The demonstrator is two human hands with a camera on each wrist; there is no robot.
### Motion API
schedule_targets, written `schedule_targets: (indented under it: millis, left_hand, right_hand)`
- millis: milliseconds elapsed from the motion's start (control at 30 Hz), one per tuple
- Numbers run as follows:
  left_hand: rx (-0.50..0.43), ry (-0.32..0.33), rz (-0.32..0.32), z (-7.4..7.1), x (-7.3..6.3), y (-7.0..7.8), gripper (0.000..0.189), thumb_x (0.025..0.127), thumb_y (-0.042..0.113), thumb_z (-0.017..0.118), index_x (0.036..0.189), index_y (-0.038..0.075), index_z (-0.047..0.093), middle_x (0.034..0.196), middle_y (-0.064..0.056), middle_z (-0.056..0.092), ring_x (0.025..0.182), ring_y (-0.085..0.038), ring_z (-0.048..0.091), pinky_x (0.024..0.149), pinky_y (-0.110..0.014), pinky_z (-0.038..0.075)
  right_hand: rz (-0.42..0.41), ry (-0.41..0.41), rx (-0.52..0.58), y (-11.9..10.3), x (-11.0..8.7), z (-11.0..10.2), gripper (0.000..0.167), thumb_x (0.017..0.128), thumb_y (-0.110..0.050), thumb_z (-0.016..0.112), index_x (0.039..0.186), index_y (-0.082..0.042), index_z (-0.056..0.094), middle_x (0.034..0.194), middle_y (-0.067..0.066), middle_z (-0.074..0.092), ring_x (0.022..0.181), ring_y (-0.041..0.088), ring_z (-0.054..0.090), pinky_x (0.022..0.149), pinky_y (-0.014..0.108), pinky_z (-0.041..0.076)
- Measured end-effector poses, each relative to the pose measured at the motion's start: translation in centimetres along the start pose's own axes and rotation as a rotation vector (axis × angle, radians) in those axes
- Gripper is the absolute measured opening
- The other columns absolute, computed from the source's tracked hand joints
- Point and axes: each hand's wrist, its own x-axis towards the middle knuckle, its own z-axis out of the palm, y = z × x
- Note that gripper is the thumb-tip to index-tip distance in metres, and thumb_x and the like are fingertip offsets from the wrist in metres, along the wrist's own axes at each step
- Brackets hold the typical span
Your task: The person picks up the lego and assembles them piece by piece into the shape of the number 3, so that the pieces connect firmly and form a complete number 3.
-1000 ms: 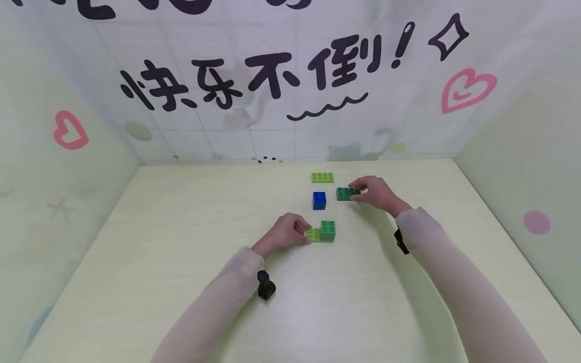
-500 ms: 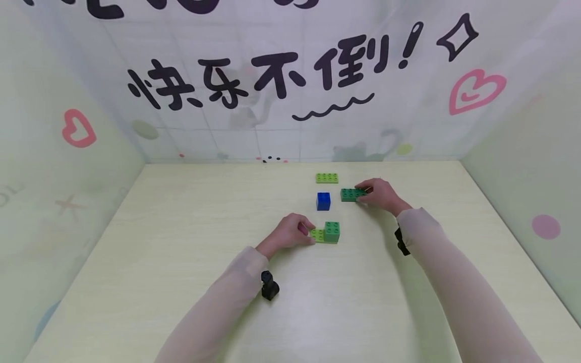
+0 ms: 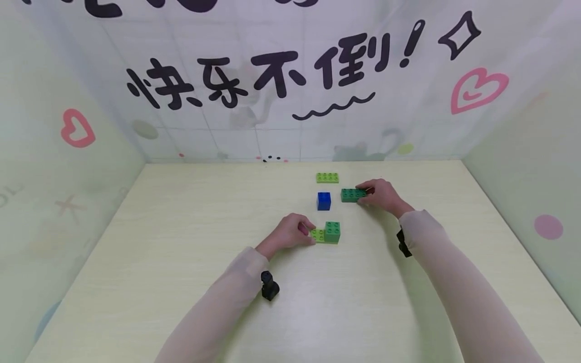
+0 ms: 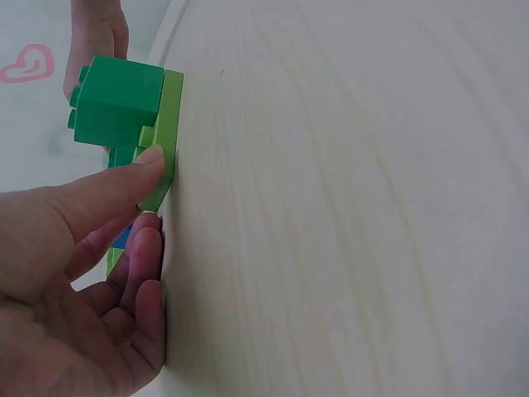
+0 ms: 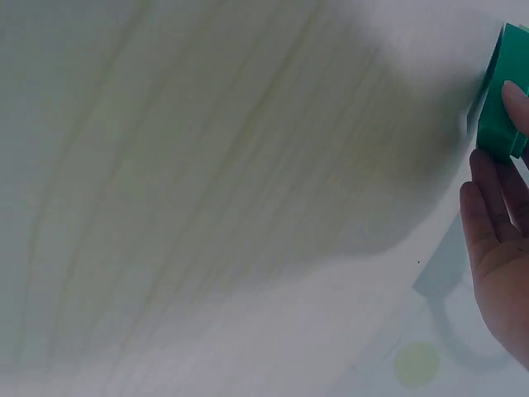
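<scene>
My left hand point(image 3: 290, 231) pinches the left end of a flat lime-green plate brick point(image 3: 317, 235) between thumb and fingers. A taller green block point(image 3: 333, 231) stands on that plate's right half, as the left wrist view shows side-on with the green block point(image 4: 120, 99). Farther back and to the right, my right hand point(image 3: 380, 194) holds the right end of a dark green brick point(image 3: 351, 195) with two rows of studs. In the right wrist view only part of this dark green brick point(image 5: 500, 107) shows, with the thumb on its side.
A small blue block point(image 3: 324, 201) sits between the two hands, left of the dark green brick. Behind it lies another lime-green plate brick point(image 3: 327, 177), near the back wall. The pale wooden table point(image 3: 204, 212) is bounded by printed cloth walls on three sides.
The head view has shifted slightly, so everything appears a little farther right than a second ago. Both hands stay at the same bricks, with hardly any movement.
</scene>
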Motion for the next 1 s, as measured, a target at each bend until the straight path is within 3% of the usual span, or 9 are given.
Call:
schedule_targets:
  millis: [333, 1000]
  left_hand:
    - [0.000, 0.009, -0.004, -0.1, -0.2, 0.3, 0.028, 0.073, 0.008, 0.077, 0.099, 0.004, 0.067, 0.081, -0.003, 0.058, 0.074, -0.016, 0.051, 0.065, -0.024, 0.041]
    - [0.028, 0.006, 0.001, 0.1, 0.1, 0.1, 0.029, 0.072, 0.009, 0.078, 0.099, 0.005, 0.068, 0.081, -0.002, 0.058, 0.074, -0.016, 0.051, 0.064, -0.025, 0.041]
  right_hand:
    - [-0.026, 0.027, 0.037, -1.1, -1.3, -0.4, 0.044, 0.081, -0.012, 0.070, 0.122, -0.001, 0.058, 0.116, 0.019, 0.056, 0.098, 0.030, 0.053, 0.081, 0.041, 0.043]
    - [-0.182, 0.055, 0.089, -3.6, -5.7, -1.0, 0.044, 0.079, -0.020, 0.073, 0.118, -0.001, 0.060, 0.107, 0.013, 0.060, 0.095, 0.026, 0.058, 0.083, 0.041, 0.046]
